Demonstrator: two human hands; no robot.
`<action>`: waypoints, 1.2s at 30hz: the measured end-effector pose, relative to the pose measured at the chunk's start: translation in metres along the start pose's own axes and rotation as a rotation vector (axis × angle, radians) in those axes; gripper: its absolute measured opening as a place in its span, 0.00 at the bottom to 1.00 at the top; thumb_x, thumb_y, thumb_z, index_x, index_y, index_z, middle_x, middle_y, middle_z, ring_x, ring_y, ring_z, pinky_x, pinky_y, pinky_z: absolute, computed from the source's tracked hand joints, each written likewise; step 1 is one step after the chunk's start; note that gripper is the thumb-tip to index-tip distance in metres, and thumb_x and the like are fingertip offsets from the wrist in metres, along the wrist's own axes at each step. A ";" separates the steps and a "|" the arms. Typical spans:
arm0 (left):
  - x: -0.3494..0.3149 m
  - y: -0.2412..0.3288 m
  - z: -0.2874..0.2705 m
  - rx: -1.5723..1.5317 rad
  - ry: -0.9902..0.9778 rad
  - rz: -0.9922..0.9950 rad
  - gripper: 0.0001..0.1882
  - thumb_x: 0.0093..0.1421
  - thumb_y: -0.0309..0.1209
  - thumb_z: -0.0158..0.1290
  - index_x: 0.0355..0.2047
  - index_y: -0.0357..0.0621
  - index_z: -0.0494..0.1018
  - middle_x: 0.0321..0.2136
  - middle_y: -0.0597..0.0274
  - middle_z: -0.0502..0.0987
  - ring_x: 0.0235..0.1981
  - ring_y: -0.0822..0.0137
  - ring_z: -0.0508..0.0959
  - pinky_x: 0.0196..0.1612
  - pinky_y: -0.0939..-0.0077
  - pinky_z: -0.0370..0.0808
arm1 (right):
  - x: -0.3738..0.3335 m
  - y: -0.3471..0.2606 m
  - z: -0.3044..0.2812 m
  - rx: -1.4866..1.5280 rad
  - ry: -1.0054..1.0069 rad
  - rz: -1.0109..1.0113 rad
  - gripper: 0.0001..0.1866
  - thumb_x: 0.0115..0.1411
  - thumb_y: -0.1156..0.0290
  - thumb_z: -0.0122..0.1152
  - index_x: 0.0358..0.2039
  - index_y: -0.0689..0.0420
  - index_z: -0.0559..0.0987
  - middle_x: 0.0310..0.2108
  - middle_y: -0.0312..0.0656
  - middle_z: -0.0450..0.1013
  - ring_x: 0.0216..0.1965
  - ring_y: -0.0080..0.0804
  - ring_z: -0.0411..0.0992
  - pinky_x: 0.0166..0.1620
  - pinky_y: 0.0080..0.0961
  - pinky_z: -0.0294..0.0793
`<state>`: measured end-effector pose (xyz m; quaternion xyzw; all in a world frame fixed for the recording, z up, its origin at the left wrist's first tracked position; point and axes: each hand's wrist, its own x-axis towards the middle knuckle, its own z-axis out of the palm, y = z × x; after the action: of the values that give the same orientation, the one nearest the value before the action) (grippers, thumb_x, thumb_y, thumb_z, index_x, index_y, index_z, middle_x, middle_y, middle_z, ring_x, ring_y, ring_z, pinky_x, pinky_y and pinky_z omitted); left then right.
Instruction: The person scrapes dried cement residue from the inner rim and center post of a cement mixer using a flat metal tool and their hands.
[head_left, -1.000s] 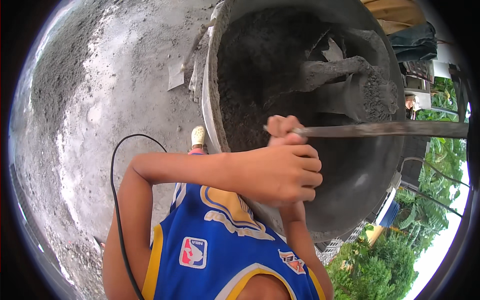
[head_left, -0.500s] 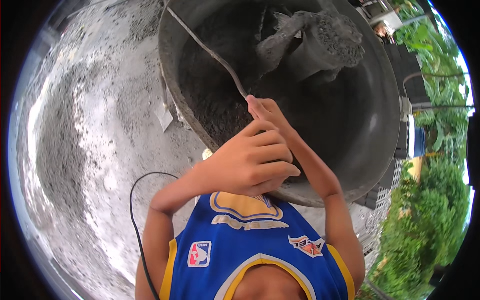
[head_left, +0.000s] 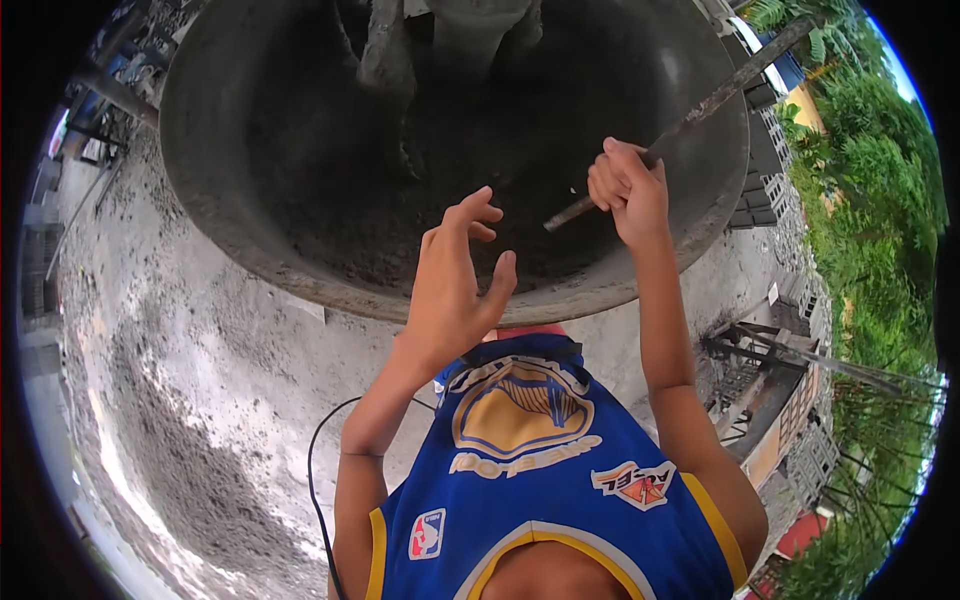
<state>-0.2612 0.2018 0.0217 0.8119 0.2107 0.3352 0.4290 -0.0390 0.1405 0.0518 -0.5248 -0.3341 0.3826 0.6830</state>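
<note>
Clamping a rod [head_left: 737, 82], the right hand [head_left: 632, 190] partly covers it; the left hand [head_left: 453, 280] splays.

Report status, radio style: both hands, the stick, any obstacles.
Left hand open, empty. Right hand gripping stick, slanted across right side of drum. Grey-crusted fixture inside drum, apart from stick.

Bright daylight, dim drum interior [head_left: 310, 150], glare on ground [head_left: 125, 460], fisheye-bent edges, black corners

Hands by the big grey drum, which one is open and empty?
The left hand: it is spread open with nothing in its grasp, while the right hand is closed around a rod.
</note>
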 end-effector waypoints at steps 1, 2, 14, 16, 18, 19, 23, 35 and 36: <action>-0.001 0.002 0.009 0.001 -0.021 0.030 0.32 0.55 0.23 0.51 0.59 0.40 0.51 0.46 0.51 0.68 0.40 0.63 0.73 0.47 0.67 0.68 | -0.012 0.001 -0.015 0.115 0.088 0.058 0.25 0.61 0.69 0.49 0.09 0.49 0.53 0.07 0.28 0.49 0.09 0.16 0.47 0.15 0.19 0.44; 0.001 0.006 0.020 -0.036 -0.017 0.007 0.33 0.55 0.23 0.51 0.60 0.40 0.50 0.47 0.50 0.68 0.41 0.62 0.73 0.48 0.67 0.68 | -0.026 0.001 -0.033 0.190 0.140 0.001 0.26 0.62 0.68 0.46 0.09 0.48 0.51 0.06 0.29 0.48 0.08 0.17 0.45 0.14 0.18 0.43; 0.008 0.094 0.193 -0.097 -0.731 0.258 0.16 0.58 0.37 0.53 0.43 0.39 0.71 0.33 0.55 0.76 0.37 0.56 0.75 0.45 0.64 0.66 | -0.207 -0.019 -0.122 0.433 0.229 -0.520 0.22 0.63 0.67 0.38 0.10 0.49 0.55 0.06 0.31 0.48 0.09 0.21 0.46 0.17 0.22 0.46; -0.008 0.112 0.241 -0.080 -1.033 0.223 0.16 0.60 0.38 0.50 0.40 0.38 0.72 0.26 0.52 0.76 0.30 0.54 0.75 0.39 0.64 0.70 | -0.241 -0.027 -0.147 0.265 0.314 -0.467 0.23 0.63 0.65 0.39 0.10 0.50 0.54 0.06 0.31 0.48 0.09 0.19 0.44 0.17 0.21 0.44; -0.030 0.117 0.293 -0.403 -1.124 0.134 0.15 0.61 0.38 0.48 0.37 0.36 0.72 0.25 0.51 0.76 0.27 0.58 0.76 0.34 0.67 0.71 | -0.264 -0.041 -0.169 0.234 0.398 -0.419 0.22 0.62 0.66 0.41 0.10 0.51 0.55 0.06 0.31 0.49 0.09 0.18 0.44 0.16 0.21 0.43; -0.042 0.118 0.320 -0.403 -1.116 0.134 0.15 0.61 0.38 0.48 0.37 0.36 0.72 0.25 0.51 0.76 0.27 0.58 0.76 0.34 0.67 0.71 | -0.270 -0.047 -0.180 0.190 0.497 -0.371 0.21 0.61 0.67 0.43 0.10 0.53 0.56 0.07 0.32 0.49 0.08 0.17 0.44 0.15 0.21 0.41; -0.067 0.152 0.400 -0.838 -0.813 0.011 0.14 0.63 0.37 0.47 0.31 0.37 0.72 0.22 0.60 0.72 0.25 0.70 0.71 0.30 0.72 0.68 | -0.269 -0.073 -0.217 -0.059 0.732 -0.311 0.20 0.62 0.63 0.44 0.14 0.54 0.60 0.11 0.30 0.53 0.14 0.15 0.49 0.19 0.18 0.43; 0.047 0.136 0.498 -1.040 -0.326 -0.165 0.23 0.67 0.47 0.36 0.45 0.39 0.65 0.40 0.61 0.70 0.41 0.72 0.69 0.43 0.74 0.68 | -0.145 -0.099 -0.275 -0.321 0.281 -0.351 0.12 0.63 0.71 0.44 0.45 0.61 0.69 0.19 0.29 0.59 0.18 0.15 0.54 0.23 0.15 0.53; 0.063 0.132 0.504 -1.060 -0.247 -0.168 0.23 0.67 0.47 0.36 0.46 0.39 0.65 0.40 0.61 0.70 0.41 0.72 0.69 0.43 0.74 0.68 | -0.129 -0.099 -0.275 -0.304 0.273 -0.432 0.20 0.63 0.73 0.42 0.55 0.63 0.64 0.22 0.30 0.63 0.19 0.14 0.55 0.25 0.15 0.56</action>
<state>0.1545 -0.1100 -0.0498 0.4982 0.0253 0.2623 0.8261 0.1509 -0.1147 0.0786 -0.5846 -0.3965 0.0995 0.7008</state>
